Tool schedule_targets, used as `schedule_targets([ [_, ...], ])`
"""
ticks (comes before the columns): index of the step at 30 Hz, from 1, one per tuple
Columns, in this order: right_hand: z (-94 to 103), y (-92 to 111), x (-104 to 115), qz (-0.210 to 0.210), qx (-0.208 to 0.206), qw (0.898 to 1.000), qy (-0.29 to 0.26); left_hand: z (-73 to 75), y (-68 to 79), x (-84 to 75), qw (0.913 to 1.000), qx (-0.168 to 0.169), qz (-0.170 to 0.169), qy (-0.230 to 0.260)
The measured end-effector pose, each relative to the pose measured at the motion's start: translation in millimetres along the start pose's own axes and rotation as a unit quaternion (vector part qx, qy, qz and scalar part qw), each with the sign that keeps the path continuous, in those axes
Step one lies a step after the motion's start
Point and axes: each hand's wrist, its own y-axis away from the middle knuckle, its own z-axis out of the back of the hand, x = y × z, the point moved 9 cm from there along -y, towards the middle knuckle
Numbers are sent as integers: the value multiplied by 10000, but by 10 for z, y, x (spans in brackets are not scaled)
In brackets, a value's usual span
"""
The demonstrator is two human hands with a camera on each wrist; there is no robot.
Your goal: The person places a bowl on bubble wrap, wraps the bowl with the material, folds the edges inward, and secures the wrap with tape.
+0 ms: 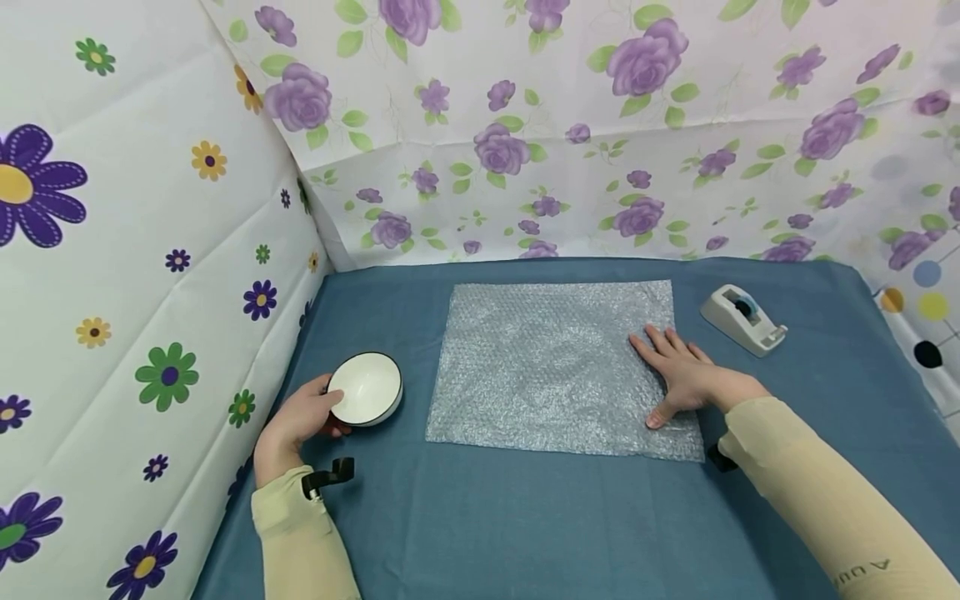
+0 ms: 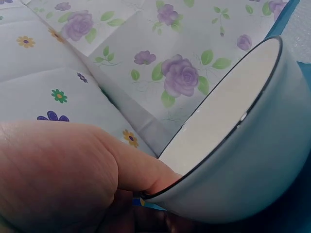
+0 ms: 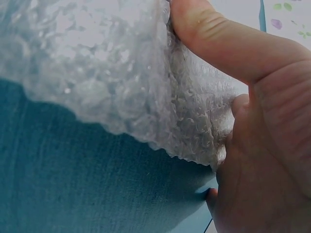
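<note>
My left hand (image 1: 303, 414) holds a white bowl (image 1: 367, 389) with a dark rim, at the left of the table. In the left wrist view its thumb (image 2: 141, 170) reaches over the rim to the inside of the bowl (image 2: 243, 160), while the other fingers are mostly hidden below. A sheet of bubble wrap (image 1: 540, 367) lies flat in the middle. On its right side rests my right hand (image 1: 684, 375), fingers spread and thumb apart. The right wrist view has that thumb (image 3: 218, 43) against the bubble wrap (image 3: 97, 73) near its edge.
Beyond the bubble wrap's right side stands a white tape dispenser (image 1: 742, 319) with a blue roll. Blue cloth (image 1: 525, 525) covers the table. Flowered curtains (image 1: 450, 100) hang along the back and left edges.
</note>
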Motion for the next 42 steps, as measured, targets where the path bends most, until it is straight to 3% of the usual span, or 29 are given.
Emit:
schedule_targets([
  [17, -65, -53, -132, -9, -80, 9999, 68, -10, -4, -19, 9994, -10, -242, 264],
  [29, 27, 61, 85, 75, -17, 9999, -124, 0, -7, 24, 9992, -53, -241, 329],
  [38, -43, -23, -87, 84, -130, 9999, 4, 7, 3, -25, 9990, -64, -327, 296],
  [42, 5, 28, 26, 91, -98, 9999, -1, 19, 13, -44, 9991, -87, -295, 282],
])
